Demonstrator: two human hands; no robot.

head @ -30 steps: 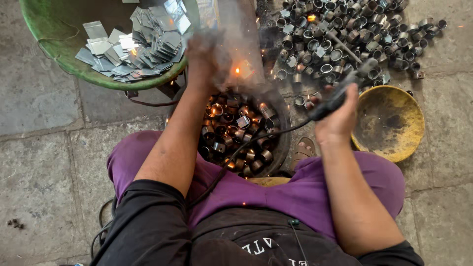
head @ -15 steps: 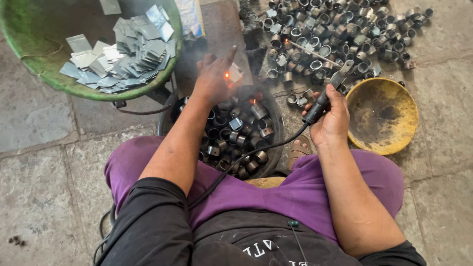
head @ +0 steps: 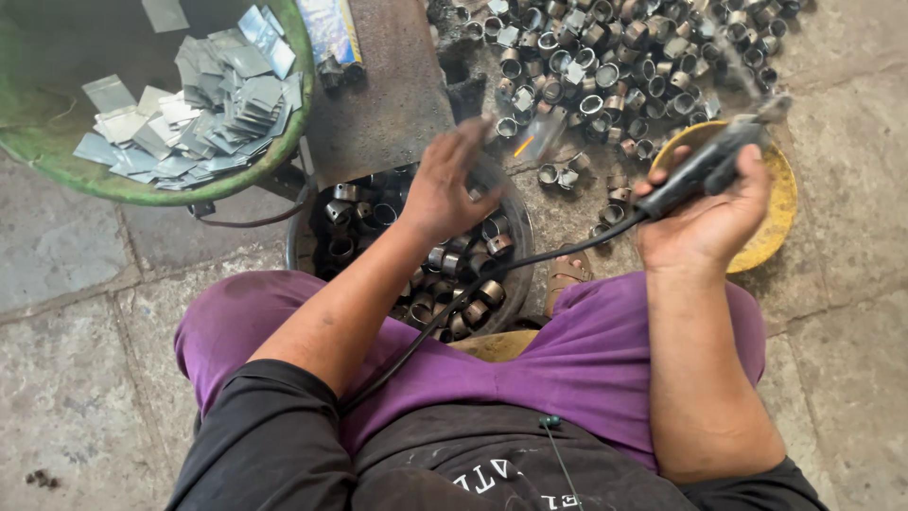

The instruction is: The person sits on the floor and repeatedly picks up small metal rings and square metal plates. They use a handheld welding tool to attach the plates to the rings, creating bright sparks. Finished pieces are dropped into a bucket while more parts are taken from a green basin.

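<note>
My left hand (head: 443,189) hovers with fingers spread over a black round pan (head: 301,248) filled with short metal rings. Just past its fingertips a blurred metal piece (head: 540,140) with a glowing orange spot is in the air, apart from the hand. My right hand (head: 711,220) is closed around a black welding handle (head: 702,170), held above a yellow bowl (head: 777,220). The handle's black cable (head: 492,274) runs back across my purple-trousered lap.
A green basin (head: 57,161) of flat grey metal plates stands at the upper left. A dark steel slab (head: 388,90) lies beyond the pan. Many loose metal rings (head: 624,57) are heaped on the stone floor at the top. A sandalled foot (head: 566,276) shows beside the pan.
The sparks near my left hand have stopped. My left hand has opened and the hot piece has left it to the right. My right hand has swung the handle right, over the yellow bowl.
</note>
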